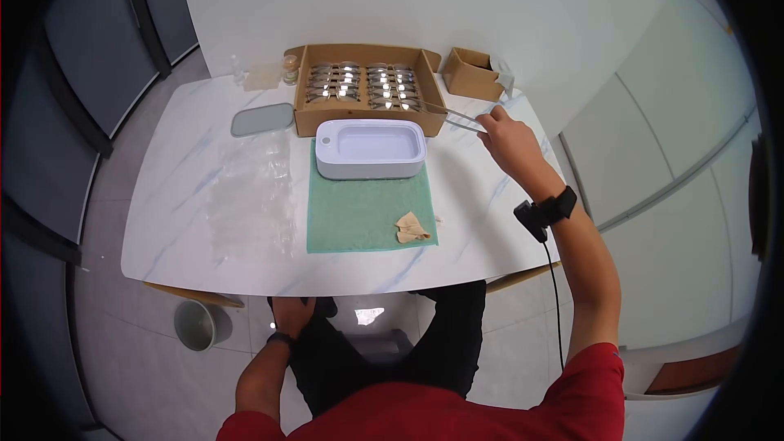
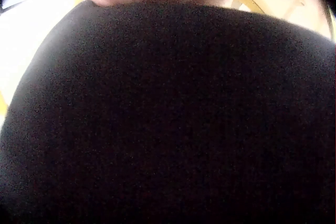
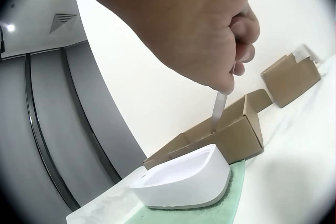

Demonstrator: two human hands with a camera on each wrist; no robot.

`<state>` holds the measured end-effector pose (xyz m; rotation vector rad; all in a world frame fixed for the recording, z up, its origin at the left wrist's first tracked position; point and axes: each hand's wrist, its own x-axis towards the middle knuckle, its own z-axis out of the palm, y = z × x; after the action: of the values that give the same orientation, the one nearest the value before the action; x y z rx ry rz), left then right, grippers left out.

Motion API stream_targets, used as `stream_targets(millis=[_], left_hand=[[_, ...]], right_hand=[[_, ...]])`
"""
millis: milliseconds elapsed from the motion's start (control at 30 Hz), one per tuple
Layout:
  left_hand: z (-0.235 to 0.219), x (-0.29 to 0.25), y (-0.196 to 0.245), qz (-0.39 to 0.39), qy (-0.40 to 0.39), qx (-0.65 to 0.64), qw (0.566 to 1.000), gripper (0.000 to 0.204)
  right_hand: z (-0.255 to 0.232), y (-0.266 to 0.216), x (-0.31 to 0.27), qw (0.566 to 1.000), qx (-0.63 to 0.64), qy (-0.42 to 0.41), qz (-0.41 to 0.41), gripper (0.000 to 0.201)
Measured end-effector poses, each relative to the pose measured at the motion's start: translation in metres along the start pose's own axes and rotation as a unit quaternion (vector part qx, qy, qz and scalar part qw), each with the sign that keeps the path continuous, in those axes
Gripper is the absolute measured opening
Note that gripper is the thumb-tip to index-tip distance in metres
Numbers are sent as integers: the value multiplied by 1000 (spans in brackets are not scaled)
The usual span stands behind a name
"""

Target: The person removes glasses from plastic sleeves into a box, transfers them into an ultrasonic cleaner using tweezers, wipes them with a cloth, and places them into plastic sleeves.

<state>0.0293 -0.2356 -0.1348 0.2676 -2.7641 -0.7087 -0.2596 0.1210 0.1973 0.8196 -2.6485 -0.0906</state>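
My right hand [image 1: 514,147] grips a pair of long metal tweezers [image 1: 464,120] past the right side of a cardboard box [image 1: 367,122]. The tweezers' tips point at the right end of the front row of eyeglasses [image 1: 395,104] inside it. In the right wrist view, curled fingers [image 3: 241,35] wrap the tweezers above the box wall. Several pairs of glasses lie in two columns there. In front of the box stands a white ultrasonic cleaner [image 1: 371,170] with an open basin. My left hand [image 1: 290,316] rests on my dark-trousered thigh [image 2: 168,113], below the table edge.
Under the cleaner lies a green towel [image 1: 367,216] with a crumpled beige cloth [image 1: 412,229]. To its left are clear plastic bags [image 1: 249,196] and a grey lid [image 1: 262,120]. A smaller cardboard box [image 1: 472,75] and a little jar [image 1: 291,69] stand at the back.
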Motion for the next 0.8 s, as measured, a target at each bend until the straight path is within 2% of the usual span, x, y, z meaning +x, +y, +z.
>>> stream_targets(millis=[133,300,367,467,633,800], left_hand=[[-4,1,-1,6,3,5,1000,43],[2,-1,-9,38,12,44,998,39],[4,-1,-12,8,-67,43,997,45],[6,-2,-13,8,-62,54,997,43],[5,0,-12,-10,-75,32,997,41],[-2,2,-4,-14,-64,23,998,41]], right_hand=[[15,2,22,998,-62,-21,-15,16],[20,-2,35,996,-72,-44,-13,16],[25,-1,40,996,-77,-42,-21,16],[29,-2,44,993,-100,-46,-39,12],[18,0,41,990,-104,-21,-91,11],[2,7,27,994,-81,2,-73,15]])
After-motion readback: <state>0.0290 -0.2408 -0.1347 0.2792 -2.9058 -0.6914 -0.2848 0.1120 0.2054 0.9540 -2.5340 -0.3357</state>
